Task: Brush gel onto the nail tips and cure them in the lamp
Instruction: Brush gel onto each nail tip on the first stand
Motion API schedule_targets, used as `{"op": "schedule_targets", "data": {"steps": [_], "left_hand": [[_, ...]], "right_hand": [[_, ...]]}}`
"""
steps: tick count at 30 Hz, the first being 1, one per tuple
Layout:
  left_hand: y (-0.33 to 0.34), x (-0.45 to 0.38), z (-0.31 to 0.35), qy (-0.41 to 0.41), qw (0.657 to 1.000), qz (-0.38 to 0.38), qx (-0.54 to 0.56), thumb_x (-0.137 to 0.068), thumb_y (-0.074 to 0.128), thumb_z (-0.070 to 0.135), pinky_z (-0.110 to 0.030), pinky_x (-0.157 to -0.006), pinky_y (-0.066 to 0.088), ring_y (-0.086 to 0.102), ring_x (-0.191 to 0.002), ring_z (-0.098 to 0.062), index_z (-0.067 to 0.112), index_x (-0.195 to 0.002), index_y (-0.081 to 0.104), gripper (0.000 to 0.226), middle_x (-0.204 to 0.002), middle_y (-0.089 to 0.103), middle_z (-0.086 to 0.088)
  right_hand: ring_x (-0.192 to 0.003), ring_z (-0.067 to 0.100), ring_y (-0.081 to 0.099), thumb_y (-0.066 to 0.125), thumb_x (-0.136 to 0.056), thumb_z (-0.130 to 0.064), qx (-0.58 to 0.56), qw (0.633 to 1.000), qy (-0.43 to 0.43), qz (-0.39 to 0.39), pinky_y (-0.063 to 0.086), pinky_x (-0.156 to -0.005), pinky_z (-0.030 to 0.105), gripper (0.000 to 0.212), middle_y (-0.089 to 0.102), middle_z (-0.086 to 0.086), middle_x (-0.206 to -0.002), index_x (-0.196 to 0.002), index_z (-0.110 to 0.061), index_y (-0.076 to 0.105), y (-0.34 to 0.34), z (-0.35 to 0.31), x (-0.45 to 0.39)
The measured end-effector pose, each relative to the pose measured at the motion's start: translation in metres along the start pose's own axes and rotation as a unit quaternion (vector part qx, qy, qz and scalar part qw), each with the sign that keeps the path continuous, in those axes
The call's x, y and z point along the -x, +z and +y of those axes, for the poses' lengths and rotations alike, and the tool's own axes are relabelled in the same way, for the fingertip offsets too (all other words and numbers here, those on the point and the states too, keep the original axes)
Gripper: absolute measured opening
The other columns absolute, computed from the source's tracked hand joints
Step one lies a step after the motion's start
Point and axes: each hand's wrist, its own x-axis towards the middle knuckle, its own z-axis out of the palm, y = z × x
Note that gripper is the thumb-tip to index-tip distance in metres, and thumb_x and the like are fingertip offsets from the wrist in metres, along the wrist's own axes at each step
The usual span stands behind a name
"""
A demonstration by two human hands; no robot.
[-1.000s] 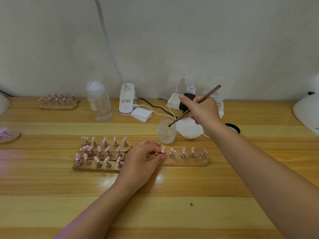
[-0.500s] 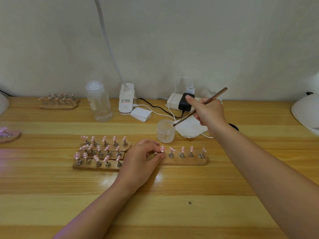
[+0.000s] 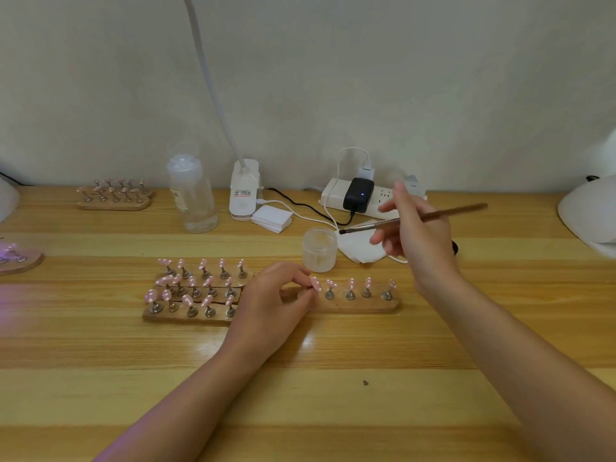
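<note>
My right hand holds a thin brown gel brush above the table, its dark tip pointing left just past the open frosted gel jar. My left hand rests on the left end of a wooden holder strip and pinches its leftmost pink nail tip. Several more pink tips stand on that strip. Three further strips of pink tips lie side by side to the left. The white curing lamp sits at the far right edge.
A clear bottle, a white clip-lamp base, a stack of wipes, a power strip with a black adapter and a crumpled tissue line the back. Another holder stands back left, one more at the left edge.
My right hand has lifted the brush out of the gel jar and drawn it up and to the right. My left hand has stayed on the leftmost tip.
</note>
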Motion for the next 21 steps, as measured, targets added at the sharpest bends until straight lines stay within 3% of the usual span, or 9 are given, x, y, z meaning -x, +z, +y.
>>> {"op": "schedule_targets", "data": {"steps": [3,6,8,11,15,21], "left_hand": [[-0.003,0.001,0.004,-0.019,0.998,0.016,0.062,-0.076,0.068,-0.001,-0.008,-0.063,0.046,0.062,-0.078,0.001,0.021,-0.072,0.067,0.022,-0.082,0.067,0.010],[-0.003,0.001,0.005,-0.029,0.995,0.009,0.090,-0.076,0.069,0.000,-0.014,-0.064,0.051,0.066,-0.073,-0.007,0.023,-0.072,0.068,0.024,-0.076,0.069,0.008],[-0.003,0.001,0.006,-0.030,0.994,0.007,0.103,-0.075,0.070,0.000,-0.012,-0.063,0.050,0.066,-0.070,-0.006,0.023,-0.073,0.069,0.023,-0.074,0.070,0.009],[-0.003,0.000,0.006,-0.030,0.994,-0.002,0.108,-0.075,0.070,0.001,-0.008,-0.063,0.047,0.065,-0.070,0.000,0.024,-0.076,0.070,0.023,-0.075,0.070,0.014],[-0.003,0.000,0.002,-0.027,0.994,-0.006,0.106,-0.075,0.070,0.000,-0.008,-0.065,0.048,0.065,-0.072,0.000,0.025,-0.077,0.071,0.025,-0.074,0.071,0.013],[-0.003,-0.001,0.002,-0.011,0.995,-0.018,0.101,-0.075,0.069,-0.001,-0.009,-0.064,0.048,0.063,-0.069,0.002,0.026,-0.075,0.070,0.027,-0.073,0.070,0.016]], "right_hand": [[-0.043,0.008,0.056,0.042,-0.088,-0.047,-0.007,0.997,-0.066,-0.047,0.041,-0.044,0.011,0.040,0.067,0.003,-0.057,-0.070,-0.021,0.066,-0.005,0.006,0.027],[-0.055,0.003,0.058,0.049,-0.087,-0.044,0.049,0.983,-0.151,-0.087,0.043,-0.051,0.012,0.031,0.069,-0.002,-0.067,-0.071,-0.023,0.066,-0.008,0.019,0.048],[-0.062,0.004,0.059,0.054,-0.089,-0.043,0.099,0.972,-0.200,-0.075,0.047,-0.058,0.019,0.025,0.067,-0.006,-0.069,-0.072,-0.027,0.064,-0.009,0.029,0.057],[-0.069,0.011,0.059,0.045,-0.088,-0.039,0.139,0.956,-0.254,-0.054,0.048,-0.067,0.030,0.029,0.064,-0.007,-0.066,-0.071,-0.026,0.064,-0.010,0.037,0.062],[-0.067,0.017,0.060,0.037,-0.092,-0.032,0.123,0.949,-0.282,-0.075,0.049,-0.066,0.043,0.038,0.062,-0.008,-0.064,-0.070,-0.018,0.064,-0.009,0.042,0.062],[-0.068,0.012,0.060,0.033,-0.094,-0.033,0.129,0.941,-0.301,-0.080,0.049,-0.067,0.044,0.036,0.062,-0.012,-0.064,-0.072,-0.027,0.062,-0.004,0.046,0.062]]}}
